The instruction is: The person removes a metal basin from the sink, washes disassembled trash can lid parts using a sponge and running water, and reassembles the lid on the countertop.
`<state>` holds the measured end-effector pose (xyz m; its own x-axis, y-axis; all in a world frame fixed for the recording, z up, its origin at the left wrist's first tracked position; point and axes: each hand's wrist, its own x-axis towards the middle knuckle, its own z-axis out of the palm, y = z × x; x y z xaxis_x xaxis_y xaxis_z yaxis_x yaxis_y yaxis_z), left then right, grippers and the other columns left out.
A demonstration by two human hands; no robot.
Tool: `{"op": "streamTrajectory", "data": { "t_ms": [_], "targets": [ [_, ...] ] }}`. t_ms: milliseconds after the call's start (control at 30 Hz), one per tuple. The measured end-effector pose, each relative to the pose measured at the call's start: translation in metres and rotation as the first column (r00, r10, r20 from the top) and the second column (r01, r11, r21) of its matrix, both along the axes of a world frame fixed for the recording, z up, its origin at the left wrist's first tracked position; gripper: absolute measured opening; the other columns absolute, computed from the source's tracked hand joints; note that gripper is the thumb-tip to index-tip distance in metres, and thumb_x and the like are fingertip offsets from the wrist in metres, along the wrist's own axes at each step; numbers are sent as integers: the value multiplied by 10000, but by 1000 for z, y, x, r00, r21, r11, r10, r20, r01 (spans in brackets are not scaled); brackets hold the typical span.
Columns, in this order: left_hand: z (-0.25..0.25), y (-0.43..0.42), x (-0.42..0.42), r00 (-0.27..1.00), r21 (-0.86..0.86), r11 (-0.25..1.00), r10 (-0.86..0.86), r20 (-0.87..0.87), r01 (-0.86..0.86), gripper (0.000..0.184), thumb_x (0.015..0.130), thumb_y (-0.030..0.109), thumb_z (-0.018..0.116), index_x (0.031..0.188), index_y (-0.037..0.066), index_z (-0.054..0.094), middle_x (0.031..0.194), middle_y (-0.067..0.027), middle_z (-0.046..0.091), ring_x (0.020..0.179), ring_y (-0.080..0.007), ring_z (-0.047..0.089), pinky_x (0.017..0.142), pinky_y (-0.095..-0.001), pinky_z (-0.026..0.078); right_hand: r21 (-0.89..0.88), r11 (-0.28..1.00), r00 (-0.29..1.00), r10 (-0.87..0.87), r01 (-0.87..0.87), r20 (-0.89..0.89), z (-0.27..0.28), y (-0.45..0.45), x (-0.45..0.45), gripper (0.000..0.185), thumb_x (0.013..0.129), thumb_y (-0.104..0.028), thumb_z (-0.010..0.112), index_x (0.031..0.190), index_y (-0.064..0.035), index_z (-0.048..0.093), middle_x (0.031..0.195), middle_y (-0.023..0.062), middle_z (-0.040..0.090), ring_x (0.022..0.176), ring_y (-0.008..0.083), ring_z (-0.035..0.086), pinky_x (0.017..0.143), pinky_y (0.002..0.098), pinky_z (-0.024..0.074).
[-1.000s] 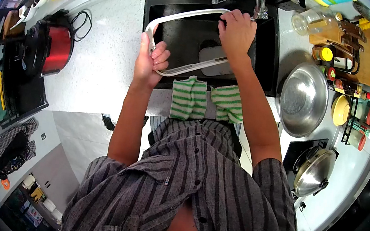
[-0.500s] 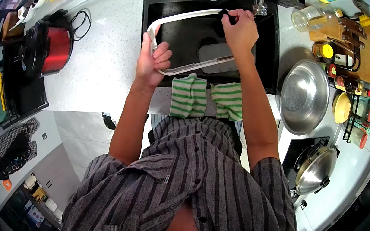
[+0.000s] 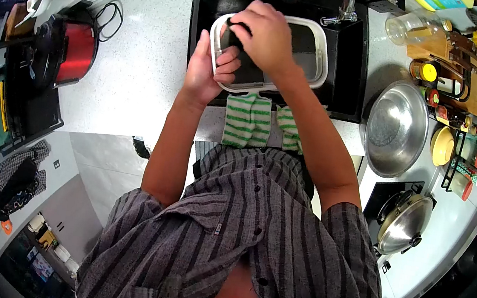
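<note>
The dark sink point(image 3: 351, 70) is spreading beneath everything in hand, and the white-rimmed rectangular frame point(image 3: 325, 55) is hovering over its left and middle part. The frame's long axis is running roughly left to right, along the sink's length, with its far side lying toward the tap point(image 3: 346, 6) and its near side passing close to the sink's near edge, where two striped cloths point(image 3: 247, 120) are hanging. Whether something clear is filling the frame's middle, I cannot tell

Both hands are working at the frame's left end, and its right end is reaching out over the sink with no hand on it. The left hand point(image 3: 201, 72) is clamping that left end, thumb outside the rim and fingers curling inside. The right hand point(image 3: 265, 37) is crossing over the frame from the right side of the sink to the far left corner, near the left hand but apart from it. Its bent fingers are pinching a small dark thing point(image 3: 239, 30), mostly hidden, right by the rim; what it is, I cannot tell
</note>
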<state>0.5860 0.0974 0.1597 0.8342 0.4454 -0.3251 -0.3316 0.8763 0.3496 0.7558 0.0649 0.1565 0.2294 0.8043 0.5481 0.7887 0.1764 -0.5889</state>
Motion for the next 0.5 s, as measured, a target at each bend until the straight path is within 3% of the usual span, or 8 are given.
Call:
{"op": "streamTrajectory", "data": {
  "t_ms": [33, 67, 167, 200, 300, 333, 433, 500],
  "targets": [
    [-1, 0, 0, 999, -1, 1000, -23, -23, 23, 469, 1079, 546, 262, 1220, 197, 542, 717, 40, 387, 556, -63, 309, 420, -164, 263, 19, 1000, 1000, 9, -9, 5, 2, -1, -6, 107, 772, -137, 745, 860, -82, 717, 829, 37, 616, 798, 272, 603, 703, 407, 475],
    [-1, 0, 1, 993, -13, 1000, 5, -117, -7, 469, 1082, 536, 275, 1056, 158, 552, 720, 33, 434, 547, -60, 335, 420, -165, 270, 14, 999, 999, 33, -33, -7, 4, -2, -12, 99, 777, -129, 736, 859, -78, 718, 828, 37, 615, 799, 268, 602, 709, 406, 476],
    [-10, -1, -3, 966, 74, 997, 7, -258, 12, 486, 1082, 525, 294, 1009, 132, 570, 737, 19, 502, 531, -56, 361, 415, -164, 277, 2, 994, 994, 106, -106, -40, 0, -8, -23, 82, 796, -123, 712, 859, -72, 721, 827, 43, 613, 804, 271, 601, 732, 406, 478],
    [-16, -1, -5, 977, 38, 999, 2, -215, 7, 492, 1085, 505, 309, 959, 114, 580, 751, 8, 549, 517, -51, 375, 410, -163, 289, 0, 991, 990, 130, -130, -51, -4, -10, -26, 79, 803, -125, 704, 859, -72, 722, 827, 46, 613, 807, 275, 601, 740, 406, 479],
    [-25, 0, -10, 969, -9, 1000, -5, -249, 3, 485, 1087, 498, 312, 962, 112, 578, 744, 7, 539, 517, -46, 375, 407, -162, 299, -23, 967, 965, 251, -253, -73, -14, -14, -29, 91, 825, -148, 683, 849, -68, 719, 815, 58, 605, 816, 286, 597, 767, 414, 480],
    [-23, 0, -10, 962, 12, 1000, -7, -275, 10, 479, 1084, 498, 327, 968, 105, 575, 737, 7, 531, 520, -42, 382, 397, -152, 291, -80, 954, 957, 284, -288, -53, -12, -17, -27, 76, 803, -158, 651, 798, -110, 710, 838, 48, 607, 861, 276, 613, 785, 412, 490],
    [-21, -1, -13, 967, -6, 994, -104, -231, 106, 474, 1080, 505, 340, 997, 99, 569, 746, 3, 509, 528, -42, 365, 383, -137, 275, -125, 891, 895, 444, -437, 35, 2, -21, -11, 73, 813, -151, 643, 800, -119, 707, 868, 34, 607, 896, 248, 602, 798, 400, 487],
    [-21, -5, -12, 980, -151, 981, -145, -134, 124, 479, 1079, 508, 340, 1019, 89, 564, 767, 3, 493, 540, -43, 352, 377, -131, 271, -277, 843, 833, 519, -461, 191, 9, -19, 3, 69, 817, -161, 645, 826, -149, 712, 874, 5, 582, 917, 209, 575, 810, 371, 461]
  ]
}}
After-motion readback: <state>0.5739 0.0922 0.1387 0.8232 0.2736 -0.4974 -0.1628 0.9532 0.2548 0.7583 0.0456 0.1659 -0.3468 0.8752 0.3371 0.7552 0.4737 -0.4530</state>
